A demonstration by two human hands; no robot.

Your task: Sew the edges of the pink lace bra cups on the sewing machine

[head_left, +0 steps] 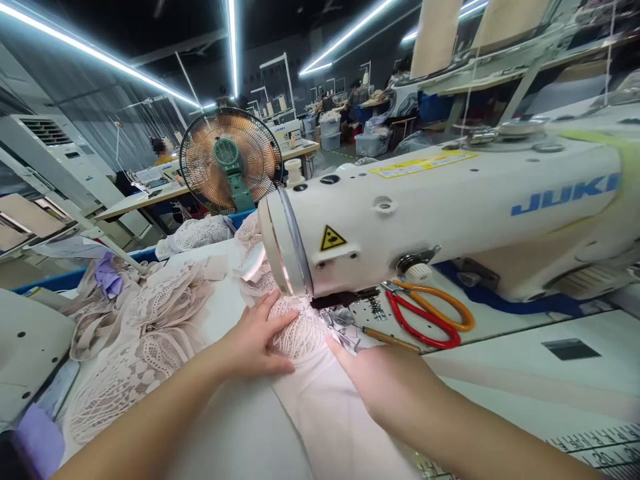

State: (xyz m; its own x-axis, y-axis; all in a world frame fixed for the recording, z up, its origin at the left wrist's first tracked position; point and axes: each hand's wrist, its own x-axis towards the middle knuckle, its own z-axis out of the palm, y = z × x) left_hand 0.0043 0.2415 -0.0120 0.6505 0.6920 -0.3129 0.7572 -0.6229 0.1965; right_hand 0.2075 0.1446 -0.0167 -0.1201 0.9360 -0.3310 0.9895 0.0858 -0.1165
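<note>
A pale pink lace garment piece (300, 333) lies under the head of a white sewing machine (450, 213), its plain fabric hanging toward me. My left hand (257, 337) rests flat on the left side of the lace, fingers spread. On the right, close to the needle area, my right hand (367, 370) touches the fabric with its index finger stretched forward; its other fingers are mostly hidden beneath the hand. The needle and presser foot are blurred and partly covered by the machine head.
Scissors with red and orange handles (425, 313) and a wooden-handled tool (390, 339) lie right of the needle area. More lace pieces (160, 313) are heaped on the left. A fan (230, 160) stands behind the table. People sit farther back.
</note>
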